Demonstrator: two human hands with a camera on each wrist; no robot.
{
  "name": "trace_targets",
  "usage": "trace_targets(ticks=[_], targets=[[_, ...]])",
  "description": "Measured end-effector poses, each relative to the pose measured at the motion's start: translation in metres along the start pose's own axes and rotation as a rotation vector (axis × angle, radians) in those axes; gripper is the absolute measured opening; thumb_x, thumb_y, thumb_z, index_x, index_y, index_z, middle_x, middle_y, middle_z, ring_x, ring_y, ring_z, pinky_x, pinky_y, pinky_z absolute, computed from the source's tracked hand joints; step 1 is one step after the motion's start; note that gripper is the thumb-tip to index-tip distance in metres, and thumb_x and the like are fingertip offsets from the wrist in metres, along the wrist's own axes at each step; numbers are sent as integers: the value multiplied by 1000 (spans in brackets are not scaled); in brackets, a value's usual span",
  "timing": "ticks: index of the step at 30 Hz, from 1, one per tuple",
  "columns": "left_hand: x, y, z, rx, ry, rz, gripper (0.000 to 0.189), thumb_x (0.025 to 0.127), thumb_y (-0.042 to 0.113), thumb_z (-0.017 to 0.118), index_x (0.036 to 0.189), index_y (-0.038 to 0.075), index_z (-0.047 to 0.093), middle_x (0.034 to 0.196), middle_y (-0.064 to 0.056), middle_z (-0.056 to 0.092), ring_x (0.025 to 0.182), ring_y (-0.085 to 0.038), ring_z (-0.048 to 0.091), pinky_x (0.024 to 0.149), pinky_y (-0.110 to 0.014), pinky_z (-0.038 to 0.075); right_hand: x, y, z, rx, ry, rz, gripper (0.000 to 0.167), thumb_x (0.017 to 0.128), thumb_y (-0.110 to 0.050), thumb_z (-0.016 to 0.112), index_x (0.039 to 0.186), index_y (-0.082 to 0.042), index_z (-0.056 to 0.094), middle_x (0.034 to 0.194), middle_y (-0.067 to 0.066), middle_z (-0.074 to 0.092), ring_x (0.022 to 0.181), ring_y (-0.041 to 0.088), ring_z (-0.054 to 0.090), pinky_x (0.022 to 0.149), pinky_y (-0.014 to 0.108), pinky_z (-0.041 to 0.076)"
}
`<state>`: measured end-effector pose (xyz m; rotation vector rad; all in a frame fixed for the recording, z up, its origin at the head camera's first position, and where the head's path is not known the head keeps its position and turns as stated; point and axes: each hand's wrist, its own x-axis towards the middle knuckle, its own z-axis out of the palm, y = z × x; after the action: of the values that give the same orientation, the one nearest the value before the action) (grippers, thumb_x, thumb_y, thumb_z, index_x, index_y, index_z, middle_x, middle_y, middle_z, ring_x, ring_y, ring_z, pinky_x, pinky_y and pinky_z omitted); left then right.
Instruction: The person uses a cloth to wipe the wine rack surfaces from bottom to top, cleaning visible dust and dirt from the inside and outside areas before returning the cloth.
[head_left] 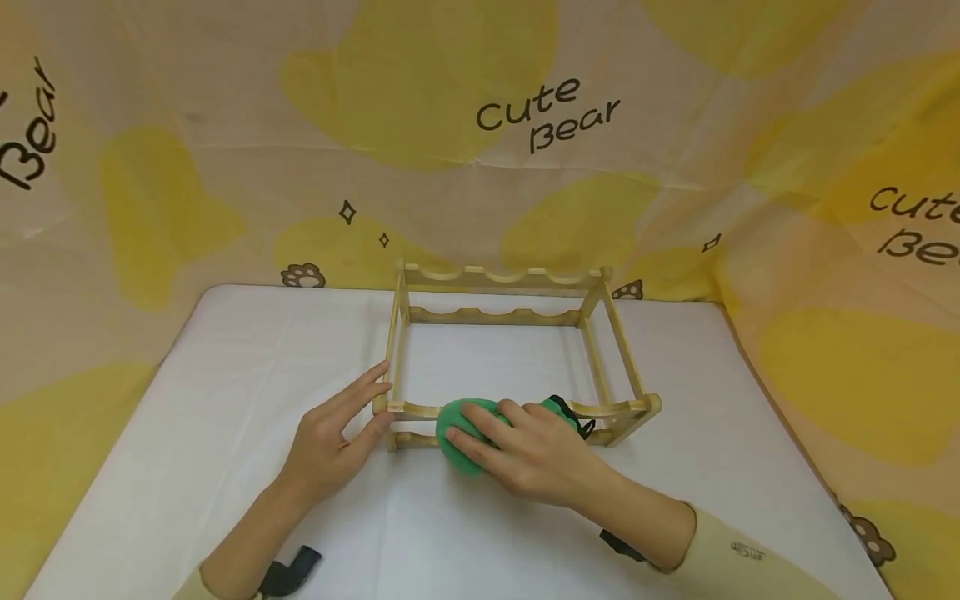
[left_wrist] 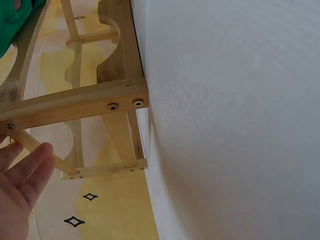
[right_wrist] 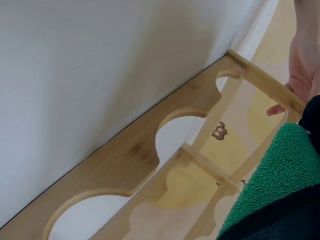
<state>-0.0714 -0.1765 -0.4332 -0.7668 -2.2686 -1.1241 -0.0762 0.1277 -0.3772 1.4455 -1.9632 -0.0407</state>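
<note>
Right grip point(head_left: 532, 454) clasps green cloth point(right_wrist: 275, 172); left point(head_left: 326, 442), uncurled, touches rack point(head_left: 474, 280); backdrop point(head_left: 420, 83) says "Cute Bear"; sleeve lettering point(head_left: 747, 551) unclear.

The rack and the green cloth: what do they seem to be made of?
The rack looks like pale wood, perhaps bamboo, with a smooth finish: fine grain shows up close, and its screw heads look like metal. The green cloth looks like matte terry, cotton or microfibre, I can't tell which: its fuzzy, tufted surface shows in the right wrist view.
</note>
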Motion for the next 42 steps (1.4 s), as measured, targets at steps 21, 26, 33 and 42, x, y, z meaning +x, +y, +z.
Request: trace_targets(ticks=[21,26,33,42], targets=[[0,-2,2,-29,23,50,32,101,20,71,124,-2,71,145,-16,62,126,-27,66,108,-17,46,35,-18,9,-151,-17,-55,33,110,-18,46,129,-23,73,123,4,66,77,18,59,60,23,54],[0,-2,1,-28,19,42,32,96,12,74,126,1,71,145,-16,63,126,-27,66,109,-17,46,29,-18,6,-148,-85,-47,32,109,-21,49,132,-24,72,126,4,65,86,20,62,67,26,59],[1,-1,-2,-23,20,35,33,92,6,74,124,-2,71,145,-16,62,127,-28,65,109,-18,46,22,-13,-1,-136,-126,-27,30,105,-26,61,132,-24,72,125,4,64,89,21,64,63,23,58],[0,0,-1,-24,15,23,37,89,4,77,125,1,71,145,-16,62,128,-26,65,109,-18,45,0,-6,-14,-85,-163,20,32,110,-23,49,131,-20,72,124,6,65,84,22,64,59,25,57]])
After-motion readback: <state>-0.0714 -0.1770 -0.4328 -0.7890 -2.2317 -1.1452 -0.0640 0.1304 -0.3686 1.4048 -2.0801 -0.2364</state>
